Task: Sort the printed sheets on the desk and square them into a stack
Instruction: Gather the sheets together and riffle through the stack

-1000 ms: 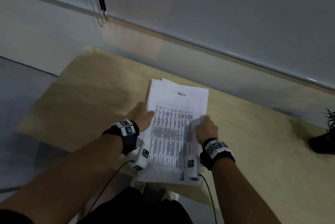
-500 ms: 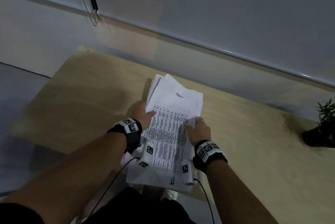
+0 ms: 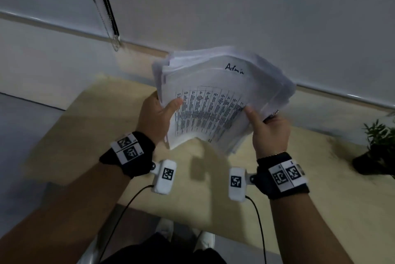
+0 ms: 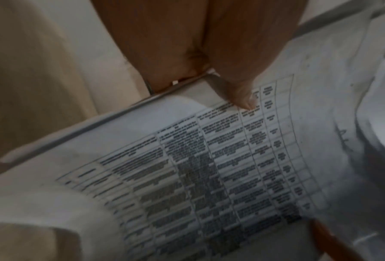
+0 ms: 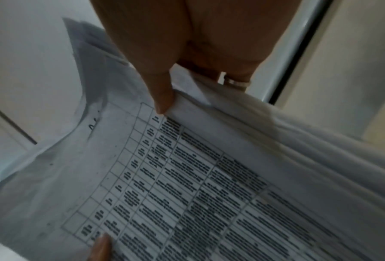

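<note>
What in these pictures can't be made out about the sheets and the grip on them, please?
- Table text on the top sheet: blurred in all three views; only the handwritten "Admin" reads, in the head view.
- Lower sheets in the bundle: covered by the top sheet; only fanned edges show.
- Fingers of the left hand and the right hand: behind the paper; only thumbs show.
- Potted plant: cut by the head view's right edge.
</note>
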Available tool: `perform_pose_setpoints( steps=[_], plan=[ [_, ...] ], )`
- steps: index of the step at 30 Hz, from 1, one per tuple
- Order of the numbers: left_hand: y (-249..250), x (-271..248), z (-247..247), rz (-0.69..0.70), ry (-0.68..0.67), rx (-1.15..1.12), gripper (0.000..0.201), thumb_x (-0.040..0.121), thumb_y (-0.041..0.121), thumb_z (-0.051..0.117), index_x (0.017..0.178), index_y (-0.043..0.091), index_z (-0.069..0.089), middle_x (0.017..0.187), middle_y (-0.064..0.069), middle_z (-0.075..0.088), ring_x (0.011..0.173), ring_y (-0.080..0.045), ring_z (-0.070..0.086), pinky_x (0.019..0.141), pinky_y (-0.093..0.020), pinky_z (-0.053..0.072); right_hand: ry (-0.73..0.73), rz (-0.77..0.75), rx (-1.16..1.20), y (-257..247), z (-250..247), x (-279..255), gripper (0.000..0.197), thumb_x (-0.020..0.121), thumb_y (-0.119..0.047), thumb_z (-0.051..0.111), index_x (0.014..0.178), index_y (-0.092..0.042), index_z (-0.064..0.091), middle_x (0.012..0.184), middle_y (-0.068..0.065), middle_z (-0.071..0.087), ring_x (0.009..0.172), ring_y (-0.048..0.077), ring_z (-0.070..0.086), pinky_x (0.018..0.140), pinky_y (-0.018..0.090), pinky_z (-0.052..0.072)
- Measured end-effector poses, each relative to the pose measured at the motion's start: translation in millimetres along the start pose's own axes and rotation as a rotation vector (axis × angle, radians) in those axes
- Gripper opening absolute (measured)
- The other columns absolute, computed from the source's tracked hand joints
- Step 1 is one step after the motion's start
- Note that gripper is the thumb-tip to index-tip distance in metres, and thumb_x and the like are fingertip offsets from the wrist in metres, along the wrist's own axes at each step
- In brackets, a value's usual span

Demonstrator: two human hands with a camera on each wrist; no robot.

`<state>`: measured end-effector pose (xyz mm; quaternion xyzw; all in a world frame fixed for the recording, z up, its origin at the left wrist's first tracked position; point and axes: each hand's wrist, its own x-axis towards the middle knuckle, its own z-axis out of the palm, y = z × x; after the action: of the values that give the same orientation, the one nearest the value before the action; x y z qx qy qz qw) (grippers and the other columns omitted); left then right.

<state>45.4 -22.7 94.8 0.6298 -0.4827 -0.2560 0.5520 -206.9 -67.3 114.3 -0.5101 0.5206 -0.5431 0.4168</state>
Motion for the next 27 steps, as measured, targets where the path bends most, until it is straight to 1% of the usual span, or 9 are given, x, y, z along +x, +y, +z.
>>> perform_pose_setpoints(
  steps=[3, 5, 7, 10, 12, 17, 21, 24, 27],
  plan=[
    [-8, -10, 3, -0.064, -0.102, -0.067, 0.043, 0.088, 0.035, 0.062, 0.124, 0.012, 0.056, 0.115, -0.001, 0.069, 0.103, 0.005, 0.064, 0.089, -0.015, 0.049, -0.058, -0.051, -0.102, 3, 2, -15, 0.008, 0.078, -0.01, 0.08, 0.076, -0.01, 0.072, 0.066, -0.016, 0.07, 0.059, -0.009, 0.064, 0.053, 0.013, 0.048],
    [-17, -18, 4, -0.128, -0.161, -0.113, 0.065, 0.086, 0.044, 0.064, 0.138, 0.014, 0.041, 0.132, -0.001, 0.061, 0.121, -0.01, 0.059, 0.104, -0.034, 0.046, -0.082, -0.014, -0.104, 5, 5, -21, 0.03, 0.073, -0.011, 0.085, 0.098, -0.002, 0.071, 0.086, -0.001, 0.074, 0.076, 0.001, 0.071, 0.062, 0.019, 0.055],
    [-21, -21, 6, -0.162, -0.149, -0.114, 0.071, 0.082, 0.049, 0.067, 0.138, 0.017, 0.035, 0.132, -0.001, 0.059, 0.121, -0.013, 0.059, 0.103, -0.039, 0.047, -0.071, 0.02, -0.05, 5, 7, -20, 0.051, 0.07, -0.009, 0.087, 0.115, -0.001, 0.064, 0.102, 0.007, 0.073, 0.09, 0.013, 0.072, 0.073, 0.025, 0.059],
    [-17, -18, 9, -0.221, -0.118, -0.165, 0.065, 0.081, 0.045, 0.067, 0.128, 0.018, 0.031, 0.119, 0.009, 0.056, 0.102, 0.014, 0.058, 0.088, -0.015, 0.046, -0.083, 0.056, -0.031, 2, 10, -18, 0.052, 0.069, -0.009, 0.087, 0.115, 0.0, 0.064, 0.102, 0.009, 0.074, 0.089, 0.016, 0.073, 0.074, 0.032, 0.061],
    [-9, -16, 11, -0.207, -0.083, -0.18, 0.059, 0.084, 0.039, 0.066, 0.123, 0.016, 0.028, 0.114, 0.011, 0.052, 0.088, 0.025, 0.055, 0.076, -0.003, 0.042, -0.069, 0.057, -0.015, -5, 11, -20, 0.049, 0.069, -0.009, 0.087, 0.111, 0.001, 0.066, 0.099, 0.008, 0.074, 0.084, 0.011, 0.074, 0.069, 0.028, 0.06],
    [27, -13, 10, 0.0, 0.104, -0.298, 0.057, 0.084, 0.036, 0.061, 0.125, 0.011, 0.03, 0.112, 0.004, 0.053, 0.094, 0.007, 0.059, 0.083, -0.012, 0.046, 0.039, -0.077, 0.147, -33, 20, -19, 0.054, 0.078, -0.002, 0.077, 0.125, -0.006, 0.051, 0.104, 0.005, 0.064, 0.086, 0.005, 0.068, 0.075, 0.02, 0.055],
    [47, -10, 12, 0.143, 0.279, -0.231, 0.044, 0.096, 0.019, 0.052, 0.136, 0.004, 0.039, 0.106, 0.007, 0.043, 0.093, 0.012, 0.049, 0.082, -0.002, 0.038, 0.079, -0.185, 0.124, -48, 28, -14, 0.036, 0.088, -0.009, 0.07, 0.119, -0.007, 0.054, 0.095, 0.007, 0.065, 0.088, 0.005, 0.065, 0.079, 0.022, 0.053],
    [54, -6, 13, 0.209, 0.359, -0.195, 0.028, 0.1, 0.013, 0.049, 0.127, 0.005, 0.054, 0.1, 0.002, 0.053, 0.079, 0.007, 0.052, 0.074, -0.005, 0.04, 0.139, -0.204, 0.07, -48, 32, -14, 0.018, 0.092, -0.015, 0.063, 0.107, -0.004, 0.066, 0.099, 0.008, 0.068, 0.096, 0.019, 0.066, 0.088, 0.036, 0.054],
    [58, -1, 12, 0.2, 0.4, -0.128, 0.019, 0.098, 0.016, 0.054, 0.112, 0.014, 0.067, 0.111, -0.011, 0.063, 0.092, 0.01, 0.058, 0.081, -0.006, 0.041, 0.151, -0.239, 0.062, -51, 37, -15, 0.015, 0.091, -0.01, 0.063, 0.106, -0.007, 0.065, 0.093, -0.003, 0.066, 0.09, 0.007, 0.064, 0.081, 0.025, 0.053]
  ],
)
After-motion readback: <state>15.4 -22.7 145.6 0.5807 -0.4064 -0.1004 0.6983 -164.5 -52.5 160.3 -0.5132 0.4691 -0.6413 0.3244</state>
